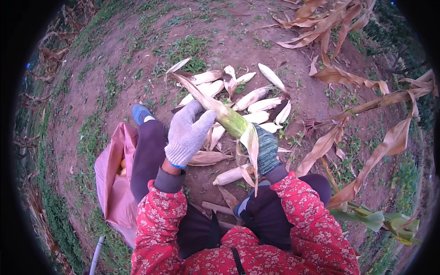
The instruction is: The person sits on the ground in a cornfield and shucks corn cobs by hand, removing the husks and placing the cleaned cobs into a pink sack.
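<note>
A long ear of corn (233, 121) with a green and tan husk lies slantwise across both hands. My left hand (189, 132), in a pale knitted glove, grips it near the drying, tapered part of the husk. In a dark green knitted glove, my right hand (265, 147) holds the lower right end, its fingers largely hidden behind the ear. Strips of peeled husk (250, 142) hang down beside that hand. Below them, a husk-covered ear (232, 174) rests on the soil. Beyond my hands lies a loose pile of pale ears in husks (252, 98).
At my left leg stands a pink sack (113, 192) with yellow corn visible inside. Dry corn stalks (374, 103) lean in from the right. A pale pole (97, 256) shows at lower left. Weeds (187, 51) grow on the bare soil beyond the pile.
</note>
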A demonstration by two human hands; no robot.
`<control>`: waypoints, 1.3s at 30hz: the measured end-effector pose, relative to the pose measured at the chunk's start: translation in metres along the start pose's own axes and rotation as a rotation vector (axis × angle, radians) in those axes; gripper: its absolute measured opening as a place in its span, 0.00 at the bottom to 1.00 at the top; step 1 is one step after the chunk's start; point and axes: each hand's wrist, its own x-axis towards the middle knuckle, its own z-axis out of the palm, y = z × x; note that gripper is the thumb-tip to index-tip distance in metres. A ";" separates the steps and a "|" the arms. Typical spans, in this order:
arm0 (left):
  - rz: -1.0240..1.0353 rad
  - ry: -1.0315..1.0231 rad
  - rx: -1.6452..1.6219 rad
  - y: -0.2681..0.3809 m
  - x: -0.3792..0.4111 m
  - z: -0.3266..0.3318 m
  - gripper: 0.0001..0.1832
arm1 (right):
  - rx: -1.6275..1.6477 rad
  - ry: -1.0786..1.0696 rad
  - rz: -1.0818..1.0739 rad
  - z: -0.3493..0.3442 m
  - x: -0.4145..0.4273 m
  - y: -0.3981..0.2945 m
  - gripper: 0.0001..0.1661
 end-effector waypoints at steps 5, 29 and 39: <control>-0.017 0.043 0.083 -0.005 0.000 0.004 0.15 | -0.281 -0.098 0.011 -0.013 0.001 0.005 0.29; -0.090 0.262 -0.330 -0.022 0.009 0.015 0.14 | -0.113 -0.422 0.182 0.025 -0.027 0.034 0.28; -0.242 0.205 -0.461 -0.040 0.007 0.019 0.13 | 0.243 -0.136 0.310 0.049 -0.045 0.049 0.19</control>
